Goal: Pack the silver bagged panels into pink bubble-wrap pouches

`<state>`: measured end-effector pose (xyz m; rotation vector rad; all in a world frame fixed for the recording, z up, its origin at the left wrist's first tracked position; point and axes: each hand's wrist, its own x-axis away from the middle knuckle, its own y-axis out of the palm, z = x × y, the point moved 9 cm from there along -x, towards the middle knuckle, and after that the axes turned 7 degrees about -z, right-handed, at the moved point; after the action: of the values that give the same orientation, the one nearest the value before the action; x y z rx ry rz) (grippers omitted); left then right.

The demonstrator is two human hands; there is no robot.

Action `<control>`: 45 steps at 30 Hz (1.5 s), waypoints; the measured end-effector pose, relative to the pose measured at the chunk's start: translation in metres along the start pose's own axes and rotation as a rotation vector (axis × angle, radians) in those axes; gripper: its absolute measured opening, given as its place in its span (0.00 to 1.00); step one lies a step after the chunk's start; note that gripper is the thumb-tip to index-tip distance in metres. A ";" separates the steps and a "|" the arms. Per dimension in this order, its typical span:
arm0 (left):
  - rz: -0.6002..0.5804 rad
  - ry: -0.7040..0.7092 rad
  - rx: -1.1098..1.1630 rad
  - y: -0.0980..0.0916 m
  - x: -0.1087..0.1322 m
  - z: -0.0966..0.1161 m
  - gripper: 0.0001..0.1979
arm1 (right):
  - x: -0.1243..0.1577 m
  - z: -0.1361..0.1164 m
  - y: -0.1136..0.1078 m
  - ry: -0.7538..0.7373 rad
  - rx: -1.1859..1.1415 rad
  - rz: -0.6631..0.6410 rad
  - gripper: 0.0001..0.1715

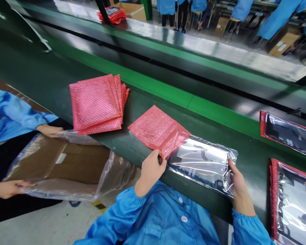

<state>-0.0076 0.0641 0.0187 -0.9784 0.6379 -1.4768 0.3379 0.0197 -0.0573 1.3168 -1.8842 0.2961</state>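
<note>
A pink bubble-wrap pouch (155,129) lies on the dark green belt in front of me. My left hand (150,170) pinches the open edge of that pouch. A flat dark part sealed in a clear shiny bag (201,160) lies with its left end at the pouch mouth. My right hand (238,185) grips the bag's right end, fingers closed round it. Blue sleeves cover both my arms.
A stack of pink bubble pouches (98,103) rests on the belt at the left. Two bagged parts on pink wrap (290,134) lie at the right. A co-worker's hands (49,130) hold a plastic-lined cardboard box (66,163) at lower left. People in blue stand beyond.
</note>
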 end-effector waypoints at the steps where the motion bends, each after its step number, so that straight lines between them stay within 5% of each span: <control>1: 0.002 0.023 0.022 0.001 -0.001 0.001 0.04 | -0.002 0.001 0.001 0.011 -0.018 -0.005 0.27; 7: 0.010 0.017 0.046 0.002 -0.005 -0.015 0.07 | -0.024 0.008 0.011 0.035 -0.066 0.009 0.24; 11: -0.052 -0.027 0.075 0.001 0.000 -0.025 0.14 | -0.038 -0.001 0.018 -0.156 0.031 0.089 0.22; 17: 0.027 0.088 0.079 -0.005 0.014 0.006 0.15 | -0.043 -0.004 0.024 -0.395 0.066 0.129 0.24; 21: 0.007 0.241 0.165 0.013 0.021 0.033 0.13 | -0.040 0.014 0.022 -0.272 -0.014 0.232 0.21; 24: -0.081 0.172 0.444 0.040 0.019 0.025 0.15 | -0.036 0.035 0.031 -0.190 -0.184 0.187 0.26; 27: -0.174 -0.015 1.021 0.075 0.008 0.006 0.15 | -0.025 0.055 0.048 -0.226 -0.298 0.054 0.32; 31: 0.146 -0.242 1.591 0.082 -0.013 -0.027 0.30 | 0.000 0.073 0.080 -0.281 -0.243 -0.157 0.29; 34: 0.252 -0.292 1.659 0.063 -0.025 -0.042 0.28 | 0.015 0.051 0.094 -0.375 -0.120 -0.311 0.33; 39: 0.088 -0.192 1.469 0.024 -0.020 -0.034 0.25 | 0.019 -0.018 0.093 -0.542 0.135 -0.353 0.36; 42: -0.079 -0.102 1.353 0.024 -0.011 -0.017 0.23 | 0.016 -0.033 0.113 -0.549 0.431 -0.359 0.31; 45: -0.090 -0.057 1.246 0.030 -0.006 -0.017 0.23 | 0.018 -0.030 0.129 -0.557 0.654 -0.338 0.27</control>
<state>-0.0071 0.0629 -0.0161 -0.0566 -0.4030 -1.5297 0.2378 0.0811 0.0066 2.3223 -2.0332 0.4202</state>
